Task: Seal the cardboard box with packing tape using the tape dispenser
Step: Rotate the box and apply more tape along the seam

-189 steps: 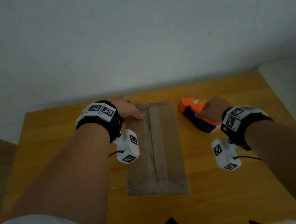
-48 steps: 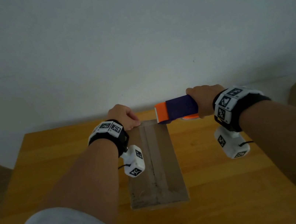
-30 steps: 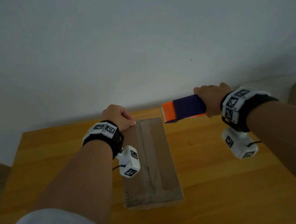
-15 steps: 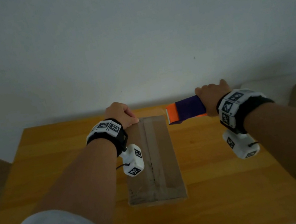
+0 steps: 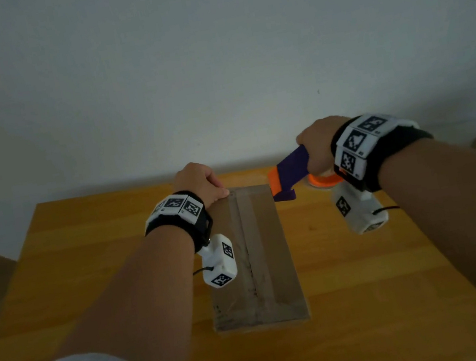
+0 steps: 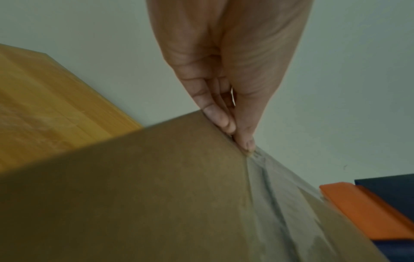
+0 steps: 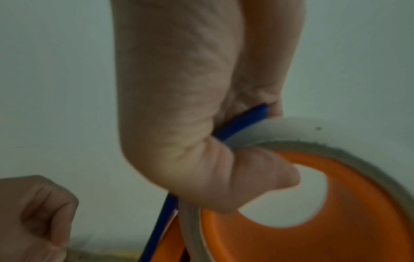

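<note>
Cardboard box (image 5: 252,256) lies flat mid-table (image 5: 86,251), tape strip running down its top. Head view: left hand (image 5: 198,183) sits at the box's far left corner, fingers curled. Right hand (image 5: 317,149) grips the tape dispenser (image 5: 290,172) above the table, its orange nose just beside the box's far right corner.

Left wrist view: fingertips (image 6: 225,122) pinch the box's far edge (image 6: 156,195), right where the tape (image 6: 280,203) begins.

Right wrist view: fingers wrap the dispenser's blue handle (image 7: 241,122), thumb against the tape roll (image 7: 313,127).
</note>
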